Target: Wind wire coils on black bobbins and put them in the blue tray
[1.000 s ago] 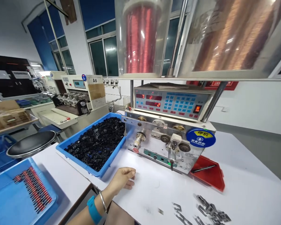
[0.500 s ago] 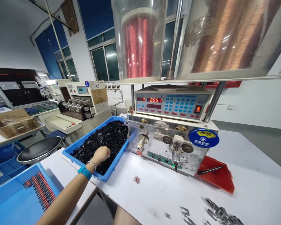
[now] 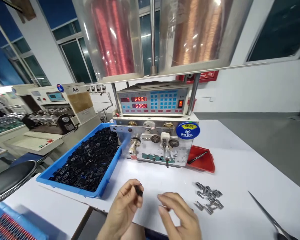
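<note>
My left hand (image 3: 123,208) is raised over the near edge of the white table, its thumb and fingers pinching a small black plastic part (image 3: 138,190). To the right of it, my right hand (image 3: 181,215) has its thumb and index finger apart, pointing toward the left hand. No held thing shows clearly in the right hand. On the left stands a blue tray (image 3: 100,191) heaped with similar black plastic parts (image 3: 87,160). Several grey metal pieces (image 3: 210,196) lie loose just beyond my right hand.
A winding machine (image 3: 155,140) with a lit display stands ahead, large wire spools (image 3: 112,36) above it. A red bin (image 3: 205,160) sits at its right. Scissors (image 3: 271,218) lie at the far right. A lower-left blue tray (image 3: 22,218) contains rows of red coils.
My left hand has come out of the tray of black parts and now holds one over the table. My right hand has entered view. The head view has turned right.
</note>
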`<state>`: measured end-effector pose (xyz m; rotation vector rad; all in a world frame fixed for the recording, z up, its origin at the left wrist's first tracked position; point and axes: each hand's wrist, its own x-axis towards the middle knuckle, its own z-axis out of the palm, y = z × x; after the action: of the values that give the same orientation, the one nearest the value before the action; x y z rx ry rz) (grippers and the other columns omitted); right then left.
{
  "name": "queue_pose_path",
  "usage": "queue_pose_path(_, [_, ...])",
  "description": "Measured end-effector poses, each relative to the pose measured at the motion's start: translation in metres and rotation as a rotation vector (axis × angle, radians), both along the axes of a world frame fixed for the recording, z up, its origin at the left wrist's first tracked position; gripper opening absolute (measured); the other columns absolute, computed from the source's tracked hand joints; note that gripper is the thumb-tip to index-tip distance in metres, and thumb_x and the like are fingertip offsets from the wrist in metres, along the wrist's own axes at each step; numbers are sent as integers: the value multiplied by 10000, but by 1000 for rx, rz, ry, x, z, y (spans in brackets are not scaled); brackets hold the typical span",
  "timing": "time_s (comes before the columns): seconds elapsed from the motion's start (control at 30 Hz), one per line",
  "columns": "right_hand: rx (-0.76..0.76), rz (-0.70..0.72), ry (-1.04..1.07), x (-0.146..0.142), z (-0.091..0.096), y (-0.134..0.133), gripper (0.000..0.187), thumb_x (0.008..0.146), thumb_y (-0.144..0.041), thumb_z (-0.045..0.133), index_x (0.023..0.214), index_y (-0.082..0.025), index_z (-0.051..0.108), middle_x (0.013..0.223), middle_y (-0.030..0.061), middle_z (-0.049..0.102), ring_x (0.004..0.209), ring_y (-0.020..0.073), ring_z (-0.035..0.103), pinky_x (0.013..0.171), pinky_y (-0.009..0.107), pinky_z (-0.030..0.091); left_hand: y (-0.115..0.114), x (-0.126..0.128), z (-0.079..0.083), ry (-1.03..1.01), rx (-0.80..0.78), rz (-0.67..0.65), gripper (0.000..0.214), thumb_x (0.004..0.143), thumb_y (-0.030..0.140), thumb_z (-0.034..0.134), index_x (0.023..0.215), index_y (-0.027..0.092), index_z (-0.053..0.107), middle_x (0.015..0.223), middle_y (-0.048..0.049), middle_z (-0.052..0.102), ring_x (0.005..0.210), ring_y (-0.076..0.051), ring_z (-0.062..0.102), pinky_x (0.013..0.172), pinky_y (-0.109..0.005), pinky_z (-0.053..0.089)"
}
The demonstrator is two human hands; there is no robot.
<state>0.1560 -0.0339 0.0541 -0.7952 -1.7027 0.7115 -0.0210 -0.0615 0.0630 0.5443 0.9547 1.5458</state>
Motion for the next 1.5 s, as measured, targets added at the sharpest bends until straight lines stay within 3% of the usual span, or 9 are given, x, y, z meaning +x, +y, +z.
queue_pose_path(0.1, [40,59,99,-21,8,1,171,848,-247,587,993,-241,676,856,54,640,696,168,602,603,271,526,-4,30,0,-166,-5,-45,256,618,350,818,791,213,688,790,-17,662,666,-113,611,643,-228,481])
queue_pose_path(0.2, [50,55,112,-17,6,3,175,851,-210,581,995,-255,670,857,42,633,735,163,607,614,258,527,-4,41,3,-206,22,-36,208,643,335,805,771,222,688,781,-13,671,738,-138,619,757,-274,482])
queue_pose_path(0.4, [53,103,52,-3,-2,11,148,868,-194,566,921,-260,688,922,46,623,830,168,635,706,254,546,1,51,-5,-171,69,-47,204,645,340,803,759,208,696,796,-14,639,763,-132,596,732,-249,461])
queue_pose_path(0.7, [48,53,59,-6,-5,6,111,868,-197,542,856,-227,648,892,55,618,832,183,610,731,296,528,6,40,-28,215,80,9,352,556,285,847,885,211,747,792,-49,736,733,-186,658,698,-276,515])
queue_pose_path(0.8, [9,117,31,-5,-12,20,181,895,-226,515,968,-244,680,923,71,641,866,194,616,728,303,536,12,37,-26,254,80,41,326,587,297,827,882,192,737,790,-61,744,724,-199,678,692,-297,537])
queue_pose_path(0.97, [-183,-142,247,-6,-21,77,422,913,-450,454,1260,-235,562,1208,111,604,1100,260,558,889,428,490,38,38,-18,275,94,19,354,617,346,801,914,173,719,871,-90,741,768,-218,691,740,-351,556])
queue_pose_path(1.13, [-2,12,32,-5,2,116,432,923,-516,378,1180,-281,634,1329,53,532,1259,278,389,1054,525,296,72,49,-4,362,179,-53,285,622,299,793,883,199,735,868,-56,700,781,-198,679,735,-317,540])
queue_pose_path(1.33, [96,102,-176,1,25,123,477,966,-424,265,1070,-255,699,1233,51,605,1245,271,368,1037,516,305,86,60,1,519,279,21,238,663,232,743,901,224,749,905,-38,625,778,-174,648,693,-282,525])
queue_pose_path(1.5, [101,-83,-139,13,9,105,346,932,-339,402,1172,-220,621,1193,85,612,1124,247,485,964,463,400,81,67,0,482,204,70,251,680,230,727,930,218,729,942,-40,655,780,-174,665,739,-305,529])
